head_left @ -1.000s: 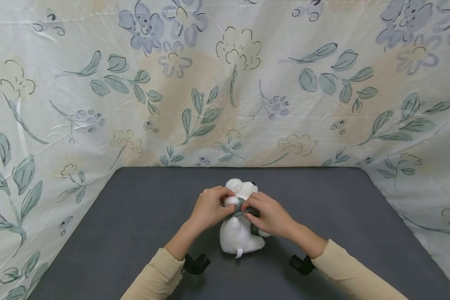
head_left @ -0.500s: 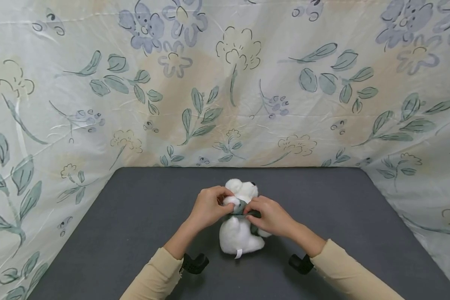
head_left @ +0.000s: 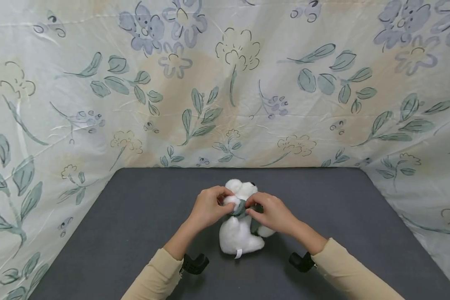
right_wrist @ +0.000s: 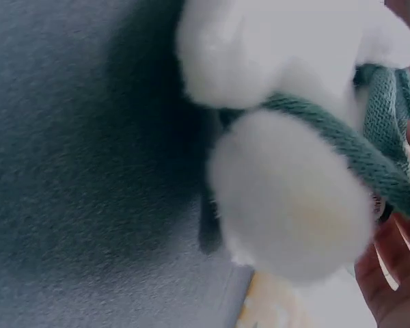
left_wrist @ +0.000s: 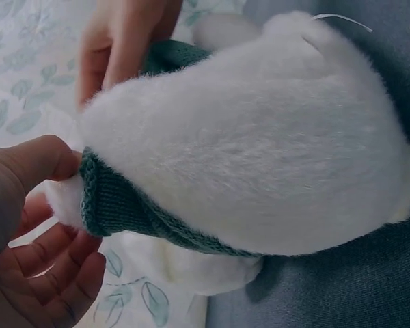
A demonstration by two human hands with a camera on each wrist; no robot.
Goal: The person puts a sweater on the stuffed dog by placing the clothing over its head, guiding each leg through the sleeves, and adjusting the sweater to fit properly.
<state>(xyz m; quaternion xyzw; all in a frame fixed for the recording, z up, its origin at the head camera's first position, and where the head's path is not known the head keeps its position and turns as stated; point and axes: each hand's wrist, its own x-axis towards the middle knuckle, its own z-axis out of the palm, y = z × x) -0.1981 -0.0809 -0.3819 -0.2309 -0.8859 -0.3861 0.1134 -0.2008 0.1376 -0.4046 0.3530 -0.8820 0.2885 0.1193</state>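
A white plush toy (head_left: 235, 235) sits on the dark table with its back towards me, a white tag at its base. It wears a green knitted garment (left_wrist: 116, 198) near its head. My left hand (head_left: 209, 208) pinches a white paw that pokes out of the knit's cuff; the left wrist view shows thumb and fingers on either side. On the right, my right hand (head_left: 271, 213) pinches the knit beside the head. A long green strip (right_wrist: 335, 140) crosses the toy's front in the right wrist view, where the thumb and fingers are partly cut off.
The dark grey table (head_left: 135, 233) extends around the toy on all sides. Behind it and at both sides hangs a floral cloth (head_left: 232, 121). Black wrist cameras (head_left: 196, 264) stick out inward from both wrists, low over the table.
My right hand has shifted its hold on the knit and now sits slightly higher. More of the toy's right foot shows under it. My left hand has stayed on the paw.
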